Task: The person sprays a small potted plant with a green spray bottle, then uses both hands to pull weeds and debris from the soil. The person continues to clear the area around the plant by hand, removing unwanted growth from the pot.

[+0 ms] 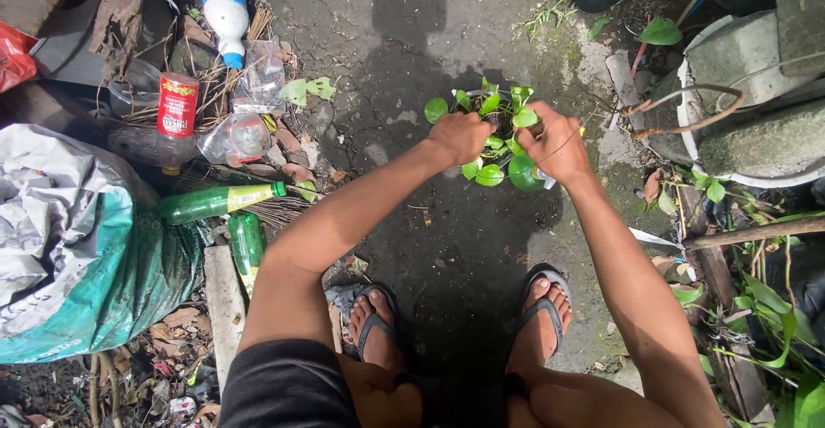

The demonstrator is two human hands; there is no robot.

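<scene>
Dark wet concrete ground (404, 58). Small round-leaved green potted plant (497, 136) sits on it ahead of the sandalled feet. Left hand (461, 136), fingers curled, touches its left side. Right hand (556, 143), fingers closed, pinches a thin wire-like stem (574, 136).

Single head-worn view, looking steeply down past the knees, close over wet pavement (412, 58)

Both arms are left bare to the shoulder, with no sleeves seen. Black shorts (288, 385) are worn, and dark grey flip-flops (543, 303) with thin straps are worn on both bare feet.
</scene>
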